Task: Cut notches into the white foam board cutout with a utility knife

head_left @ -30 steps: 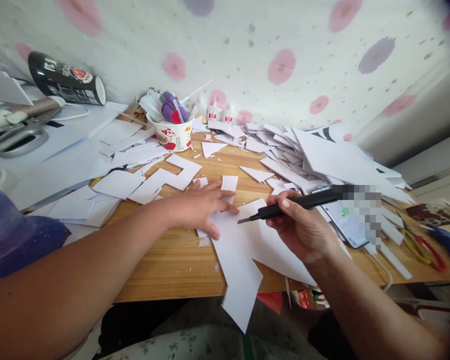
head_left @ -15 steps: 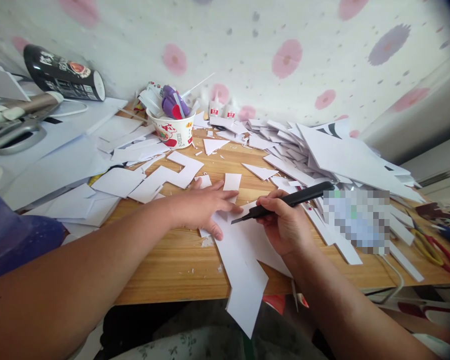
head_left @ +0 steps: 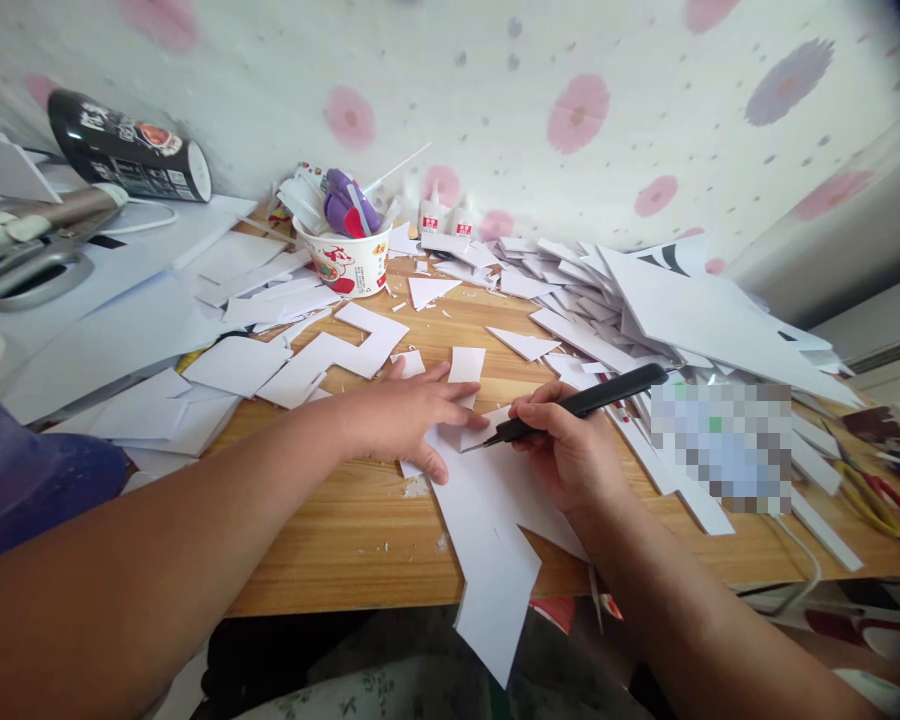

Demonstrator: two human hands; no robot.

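Observation:
My left hand [head_left: 405, 415] lies flat with its fingers spread on a large white paper piece [head_left: 487, 520] that hangs over the near edge of the wooden table [head_left: 345, 540]. My right hand [head_left: 570, 450] is closed round a black utility knife [head_left: 577, 405]. The blade tip touches the paper just right of my left fingertips. A small white rectangle of paper [head_left: 465, 363] lies just beyond my left fingers.
A heap of white paper offcuts [head_left: 645, 310] fills the right of the table, and more sheets [head_left: 255, 350] lie at the left. A paper cup [head_left: 349, 262] of tools stands at the back. Red-and-yellow scissors [head_left: 877, 495] lie far right; a black can [head_left: 127, 155] far left.
My right hand and the knife have moved left and down, so the blade now meets the paper beside my left fingers. My left hand has stayed pressed on the paper.

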